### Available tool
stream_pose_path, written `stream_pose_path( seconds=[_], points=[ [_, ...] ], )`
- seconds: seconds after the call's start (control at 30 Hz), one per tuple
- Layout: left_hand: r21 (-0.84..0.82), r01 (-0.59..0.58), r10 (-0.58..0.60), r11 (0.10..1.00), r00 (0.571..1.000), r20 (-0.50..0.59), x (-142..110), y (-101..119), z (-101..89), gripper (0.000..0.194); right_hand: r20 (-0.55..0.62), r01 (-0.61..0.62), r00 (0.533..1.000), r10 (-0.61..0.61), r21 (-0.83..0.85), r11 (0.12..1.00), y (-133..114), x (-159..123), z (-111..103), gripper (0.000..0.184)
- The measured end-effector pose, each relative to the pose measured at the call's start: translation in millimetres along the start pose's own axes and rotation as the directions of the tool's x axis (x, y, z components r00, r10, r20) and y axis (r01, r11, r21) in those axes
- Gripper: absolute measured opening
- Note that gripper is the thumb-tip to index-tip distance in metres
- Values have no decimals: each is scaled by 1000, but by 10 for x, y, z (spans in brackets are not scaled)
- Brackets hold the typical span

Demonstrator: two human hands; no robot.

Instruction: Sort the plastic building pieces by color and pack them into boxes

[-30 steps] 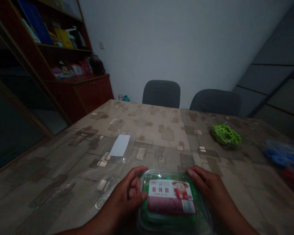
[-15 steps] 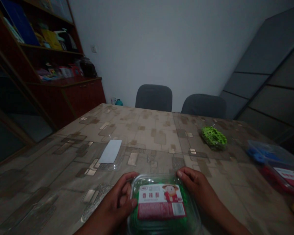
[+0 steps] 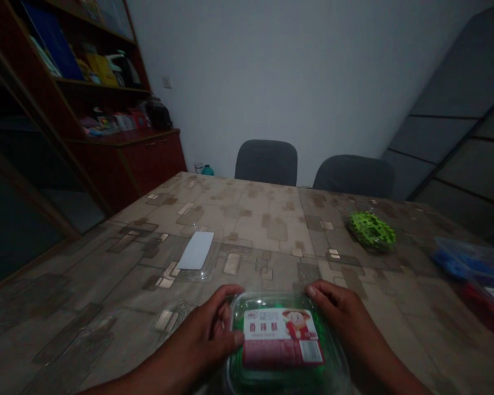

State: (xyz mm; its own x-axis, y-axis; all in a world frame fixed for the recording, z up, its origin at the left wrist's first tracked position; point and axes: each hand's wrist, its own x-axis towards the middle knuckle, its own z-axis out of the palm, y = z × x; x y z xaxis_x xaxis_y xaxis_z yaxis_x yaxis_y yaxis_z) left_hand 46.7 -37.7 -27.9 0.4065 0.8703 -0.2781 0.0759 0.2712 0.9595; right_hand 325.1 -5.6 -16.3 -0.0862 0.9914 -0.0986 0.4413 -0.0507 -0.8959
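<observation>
A clear plastic box [image 3: 286, 378] with green contents sits at the near edge of my view, its lid on. A white and red label [image 3: 282, 337] with a cartoon figure in a hat covers the lid. My left hand [image 3: 209, 337] is closed on the left side of the box, thumb over the lid's edge and fingers curled beside it. At the far right corner, my right hand [image 3: 341, 312] holds the rim with thumb and fingers; part of its grip is hidden behind the box. A clear plastic lid with a white label [image 3: 196, 250] lies on the table beyond my left hand.
Bright green pieces [image 3: 371, 230] in a clear tray stand at the back right. Clear boxes with blue contents [image 3: 455, 262] and red contents [image 3: 480, 307] are at the right edge. Two grey chairs [image 3: 266, 163] stand behind the patterned table [image 3: 247, 200]; a cabinet [image 3: 148, 164] is left.
The whole view has shifted, so the table things appear slightly further right. Both hands keep their hold on the box, with little other visible difference.
</observation>
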Motion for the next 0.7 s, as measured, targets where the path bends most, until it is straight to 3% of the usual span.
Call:
stream_pose_path(
  seconds=[0.13,0.47,0.7],
  points=[
    [-12,-55,54,998,997,-52,-32,6,17,66,15,55,998,-54,-134,989,-9,11,-54,42],
    [-105,-44,38,994,998,-58,9,74,68,66,13,46,999,-46,-28,999,5,75,-88,44],
    [6,-45,45,999,994,-102,28,19,27,63,15,18,1000,-18,1,1000,7,168,-156,50]
  ],
)
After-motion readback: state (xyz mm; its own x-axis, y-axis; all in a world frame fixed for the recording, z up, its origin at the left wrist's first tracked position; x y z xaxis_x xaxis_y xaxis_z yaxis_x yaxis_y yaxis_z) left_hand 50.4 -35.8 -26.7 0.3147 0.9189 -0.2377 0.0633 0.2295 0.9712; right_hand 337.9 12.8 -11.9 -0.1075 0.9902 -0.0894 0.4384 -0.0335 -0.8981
